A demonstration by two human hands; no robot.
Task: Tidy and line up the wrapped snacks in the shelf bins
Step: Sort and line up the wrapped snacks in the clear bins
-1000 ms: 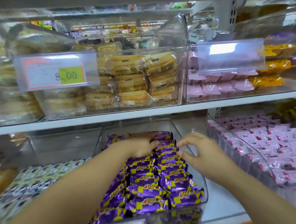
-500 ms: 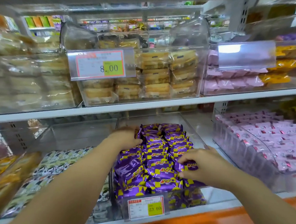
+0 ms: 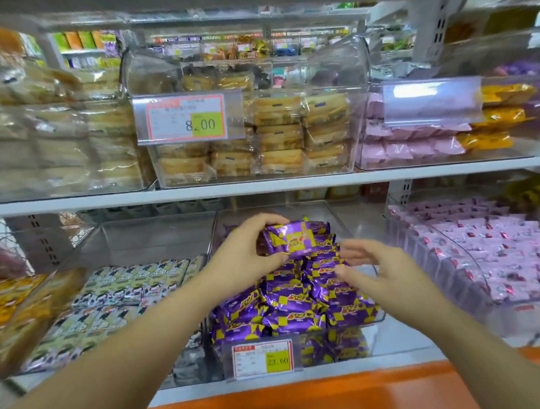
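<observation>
The left hand (image 3: 246, 250) is curled round a purple snack pack (image 3: 295, 241), thumb under its near edge and fingers over the top at its left end, and holds it just above the back of the pile of purple snacks (image 3: 293, 305). The pack lies with its long axis running left to right, its right end tipped slightly up, and its printed face turned toward the camera. The right hand (image 3: 382, 273) grasps nothing: its fingers are stretched and slightly spread, pointing left at the held pack and just beside it; whether the thumb touches the pile below is not clear. The pile fills a clear bin (image 3: 379, 319) on the lower shelf, with a price tag (image 3: 262, 358) on its front wall. Pink snacks (image 3: 498, 252) sit in the bin to the right, black-and-white packs (image 3: 122, 286) to the left
</observation>
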